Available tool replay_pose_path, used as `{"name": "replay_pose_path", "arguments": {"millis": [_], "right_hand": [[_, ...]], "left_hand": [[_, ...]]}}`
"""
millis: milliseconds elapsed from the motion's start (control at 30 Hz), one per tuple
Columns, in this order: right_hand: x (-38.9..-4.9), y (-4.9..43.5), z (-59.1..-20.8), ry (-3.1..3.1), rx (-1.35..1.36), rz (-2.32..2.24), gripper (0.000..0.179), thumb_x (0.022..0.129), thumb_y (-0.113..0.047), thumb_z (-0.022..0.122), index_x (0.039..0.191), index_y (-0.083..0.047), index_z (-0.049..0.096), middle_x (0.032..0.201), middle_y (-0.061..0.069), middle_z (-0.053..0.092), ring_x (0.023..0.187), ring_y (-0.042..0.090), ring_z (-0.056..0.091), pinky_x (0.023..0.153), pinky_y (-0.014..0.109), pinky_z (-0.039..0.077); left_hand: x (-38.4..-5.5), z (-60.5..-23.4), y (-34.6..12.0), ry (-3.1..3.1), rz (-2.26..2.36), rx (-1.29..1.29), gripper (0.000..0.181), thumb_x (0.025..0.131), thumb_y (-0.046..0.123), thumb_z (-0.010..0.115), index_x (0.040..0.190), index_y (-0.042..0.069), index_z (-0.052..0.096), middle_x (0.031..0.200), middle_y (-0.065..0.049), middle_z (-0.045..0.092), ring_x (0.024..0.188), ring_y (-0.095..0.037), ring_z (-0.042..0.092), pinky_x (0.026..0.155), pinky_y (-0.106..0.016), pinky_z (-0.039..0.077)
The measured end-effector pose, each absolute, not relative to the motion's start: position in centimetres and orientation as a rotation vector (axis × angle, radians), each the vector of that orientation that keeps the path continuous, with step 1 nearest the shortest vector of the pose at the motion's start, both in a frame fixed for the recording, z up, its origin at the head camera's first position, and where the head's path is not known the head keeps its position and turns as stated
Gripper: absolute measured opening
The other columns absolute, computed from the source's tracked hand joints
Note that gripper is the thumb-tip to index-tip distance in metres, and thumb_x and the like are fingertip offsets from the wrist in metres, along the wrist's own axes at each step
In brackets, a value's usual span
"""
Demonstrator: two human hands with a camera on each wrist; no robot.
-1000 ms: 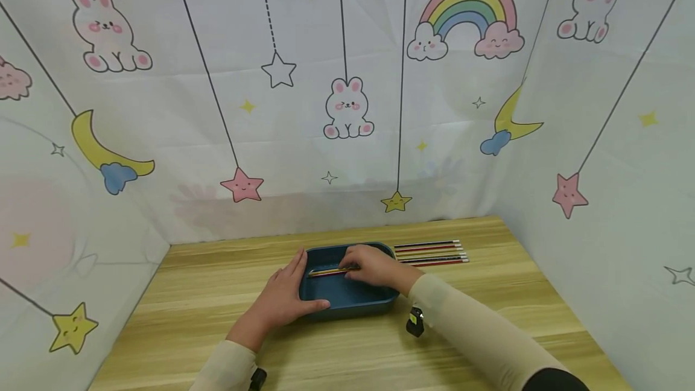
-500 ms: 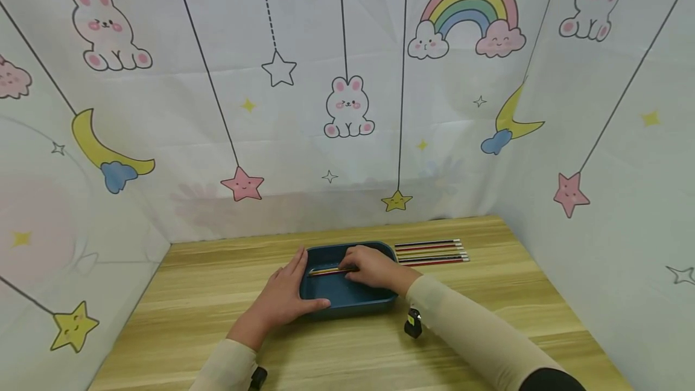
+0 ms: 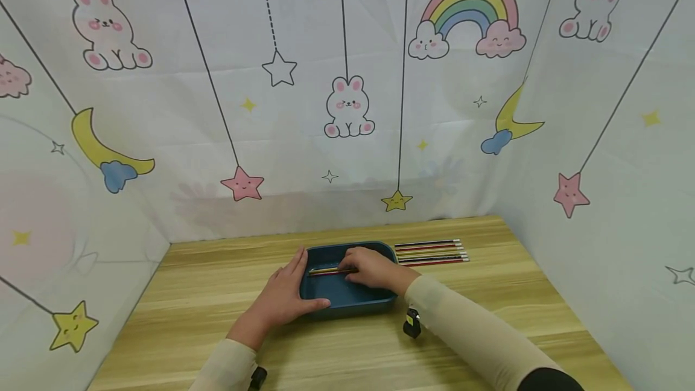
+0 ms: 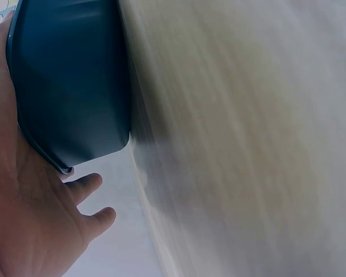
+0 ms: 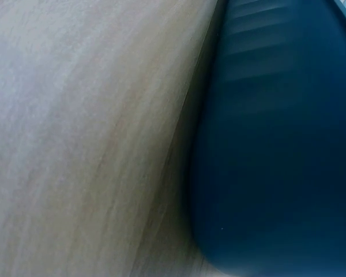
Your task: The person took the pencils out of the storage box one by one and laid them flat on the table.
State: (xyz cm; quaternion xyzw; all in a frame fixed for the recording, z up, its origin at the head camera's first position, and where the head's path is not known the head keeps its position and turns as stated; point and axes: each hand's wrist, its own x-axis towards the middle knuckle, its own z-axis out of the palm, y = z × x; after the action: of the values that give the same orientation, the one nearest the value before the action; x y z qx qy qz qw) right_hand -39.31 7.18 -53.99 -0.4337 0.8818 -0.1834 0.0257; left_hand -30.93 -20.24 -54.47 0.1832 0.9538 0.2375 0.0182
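A dark blue rectangular tray (image 3: 331, 295) stands on the table, its long side facing me. Along its left end lies my left hand (image 3: 279, 298), fingers straight at the rim and thumb stretched over the front corner. The left wrist view has that palm (image 4: 29, 213) against the tray's outer wall (image 4: 75, 75). Inside the tray, my right hand (image 3: 371, 267) pinches a few pencils (image 3: 323, 272), yellow and red among them, close over the tray's floor. Their right ends are hidden under the fingers. Only the tray's outer side (image 5: 277, 144) fills the right wrist view, with no hand there.
Several striped pencils (image 3: 431, 252) with white ends lie side by side just right of the tray, partly behind the right wrist. A wood-grain table (image 3: 347, 355) carries everything. Fabric walls (image 3: 304, 137) printed with rabbits and stars enclose its back and sides.
The pinched pencils have shifted slightly and lie more evenly side by side, with the right fingers still on them. The left hand and the tray keep their place.
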Motion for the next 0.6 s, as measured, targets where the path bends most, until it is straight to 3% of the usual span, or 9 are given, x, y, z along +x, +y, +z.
{"name": "replay_pose_path", "arguments": {"millis": [600], "right_hand": [[-39.27, 7.15, -53.86, 2.614, -1.419, -0.581, 0.034, 0.101, -0.009, 0.082, 0.135, -0.01, 0.081, 0.111, 0.003, 0.07, 0.098, 0.013, 0.067, 0.086, 0.026, 0.057]], "left_hand": [[-31.0, -54.5, -20.24, 2.963, 0.725, 0.566, 0.132, 0.09, 0.082, 0.073, 0.178, 0.006, 0.011, 0.185, -0.014, 0.01, 0.165, -0.041, 0.028, 0.127, -0.071, 0.026]]}}
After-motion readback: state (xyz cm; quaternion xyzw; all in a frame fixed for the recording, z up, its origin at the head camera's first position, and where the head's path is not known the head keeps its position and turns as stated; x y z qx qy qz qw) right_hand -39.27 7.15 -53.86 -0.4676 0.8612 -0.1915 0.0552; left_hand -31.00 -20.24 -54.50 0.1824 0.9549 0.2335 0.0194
